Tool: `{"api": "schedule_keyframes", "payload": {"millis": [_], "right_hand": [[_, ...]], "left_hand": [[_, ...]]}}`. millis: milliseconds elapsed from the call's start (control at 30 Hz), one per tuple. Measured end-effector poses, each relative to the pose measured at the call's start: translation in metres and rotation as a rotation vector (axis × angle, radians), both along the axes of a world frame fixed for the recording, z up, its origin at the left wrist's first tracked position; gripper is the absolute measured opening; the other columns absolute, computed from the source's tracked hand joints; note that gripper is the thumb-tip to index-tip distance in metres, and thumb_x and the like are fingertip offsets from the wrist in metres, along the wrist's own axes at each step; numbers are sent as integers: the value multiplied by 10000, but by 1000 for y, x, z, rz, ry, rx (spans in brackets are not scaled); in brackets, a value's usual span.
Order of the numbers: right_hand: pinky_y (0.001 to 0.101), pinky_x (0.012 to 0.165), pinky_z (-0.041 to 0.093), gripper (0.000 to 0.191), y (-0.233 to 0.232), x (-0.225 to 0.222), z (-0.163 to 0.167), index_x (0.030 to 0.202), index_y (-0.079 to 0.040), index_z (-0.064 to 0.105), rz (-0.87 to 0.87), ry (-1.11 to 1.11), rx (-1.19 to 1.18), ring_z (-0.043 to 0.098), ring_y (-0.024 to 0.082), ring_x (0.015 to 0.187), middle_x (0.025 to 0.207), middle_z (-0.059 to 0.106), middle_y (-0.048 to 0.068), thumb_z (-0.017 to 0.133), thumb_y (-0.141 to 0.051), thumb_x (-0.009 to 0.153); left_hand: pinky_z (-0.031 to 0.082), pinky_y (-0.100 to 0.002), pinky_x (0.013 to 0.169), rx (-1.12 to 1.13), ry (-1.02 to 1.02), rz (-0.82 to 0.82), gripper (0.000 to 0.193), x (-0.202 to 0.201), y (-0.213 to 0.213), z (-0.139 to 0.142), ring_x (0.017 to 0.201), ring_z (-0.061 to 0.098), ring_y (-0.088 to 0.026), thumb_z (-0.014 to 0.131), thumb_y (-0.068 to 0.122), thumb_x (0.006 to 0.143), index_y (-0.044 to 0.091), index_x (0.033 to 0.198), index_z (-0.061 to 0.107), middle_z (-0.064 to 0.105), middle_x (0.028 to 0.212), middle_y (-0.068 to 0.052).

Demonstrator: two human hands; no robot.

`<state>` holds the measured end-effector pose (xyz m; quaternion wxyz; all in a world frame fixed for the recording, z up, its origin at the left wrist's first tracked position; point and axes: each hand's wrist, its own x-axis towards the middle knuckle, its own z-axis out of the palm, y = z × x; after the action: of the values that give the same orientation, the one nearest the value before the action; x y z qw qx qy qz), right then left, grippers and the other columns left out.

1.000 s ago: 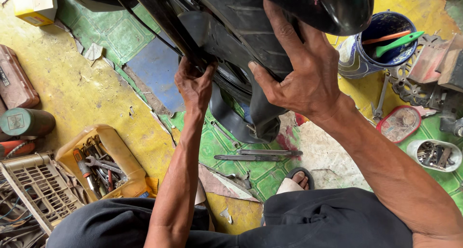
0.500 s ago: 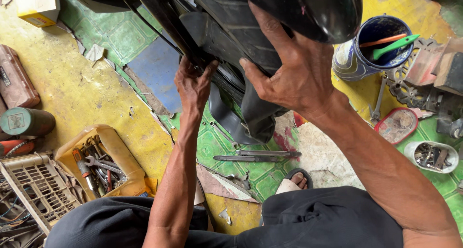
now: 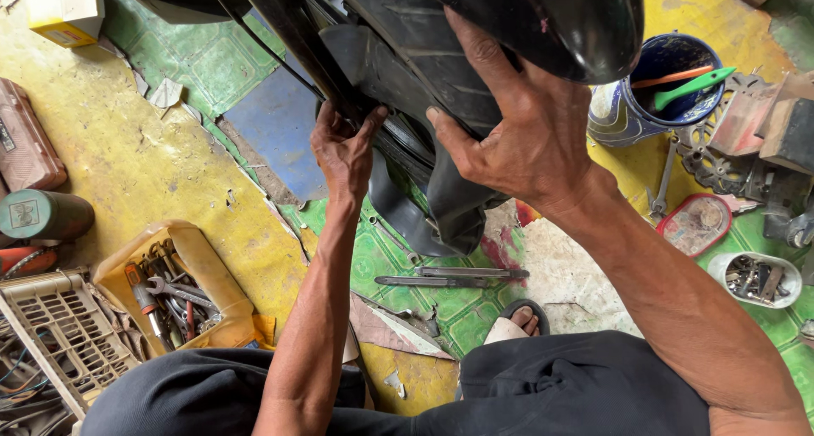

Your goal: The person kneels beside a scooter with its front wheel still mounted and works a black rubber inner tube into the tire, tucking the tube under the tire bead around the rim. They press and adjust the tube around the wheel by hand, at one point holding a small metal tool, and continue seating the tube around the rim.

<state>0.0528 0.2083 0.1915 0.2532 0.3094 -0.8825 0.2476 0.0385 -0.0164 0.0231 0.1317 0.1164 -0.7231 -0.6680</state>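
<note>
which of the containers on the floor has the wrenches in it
The yellow tray beside the left forearm: wrenches and a red-handled tool lie piled in it. The blue bucket holds long-handled tools, and the white tub holds small metal parts.

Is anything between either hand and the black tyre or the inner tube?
Nothing visible: the right hand lies flat on the black rubber tyre, and the left hand reaches in beside the hanging black inner tube.

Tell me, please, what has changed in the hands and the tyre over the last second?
Little has changed. The right hand slid slightly up and left along the tyre, fingers spread over the tread. The left hand stays gripping at the wheel's edge beside the hanging inner tube. The tyre levers on the floor, the yellow tool tray and the blue bucket have not moved.
</note>
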Motion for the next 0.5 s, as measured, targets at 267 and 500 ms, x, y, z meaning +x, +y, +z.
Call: {"api": "schedule_keyframes", "payload": {"millis": [267,500], "right_hand": [[487,1182,420,751,-3,4,-2,1533,-102,511,-6,-1,7,559,374,1353,1480,557,189,873,-275,898],[532,1239,373,749,-6,6,-3,1539,-114,509,-31,12,48,517,383,1436,1508,544,180,904,-321,938]], "left_hand": [[572,-271,823,97,100,-21,335,-2,-1,-13,910,703,-112,860,80,870,18,1156,696,755,996,-25],[546,-253,798,107,111,-54,316,-4,-6,-12,890,671,-91,851,129,889,24,1133,680,738,985,-5]]}}
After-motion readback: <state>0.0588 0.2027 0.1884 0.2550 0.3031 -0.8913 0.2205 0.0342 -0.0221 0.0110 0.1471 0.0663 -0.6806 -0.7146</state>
